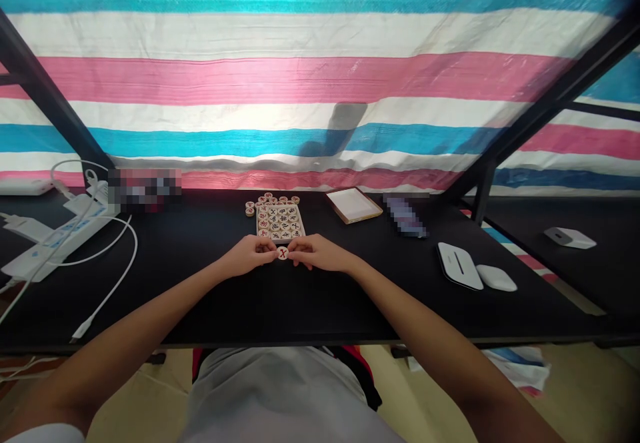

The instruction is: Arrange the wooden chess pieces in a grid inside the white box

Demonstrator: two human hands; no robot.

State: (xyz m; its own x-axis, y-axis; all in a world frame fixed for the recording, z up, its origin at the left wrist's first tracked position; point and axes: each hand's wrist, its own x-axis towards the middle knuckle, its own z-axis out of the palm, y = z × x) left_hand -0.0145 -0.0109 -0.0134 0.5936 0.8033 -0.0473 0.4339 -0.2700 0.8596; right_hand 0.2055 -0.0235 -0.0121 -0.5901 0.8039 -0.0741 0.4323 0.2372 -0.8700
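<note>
Both hands meeting at centre of black surface, near edge of tray. Left hand & right hand are pinching one round disc betw. them; fingers narrow, closing on disc rim from both sides. Disc is facing up, red mark on pale face, sitting just near of tray, at or just above the surface; cannot tell which.

Tray is holding rows of similar discs, red & dark marks. Loose discs are lying at its far edge, a few at far-left corner.

Right of tray: flat lid, tilted, pale inside. Further right, near: two white devices lying side by side. Far left: white power strip w/ cable looping toward near edge. Striped tarp is hanging behind.
</note>
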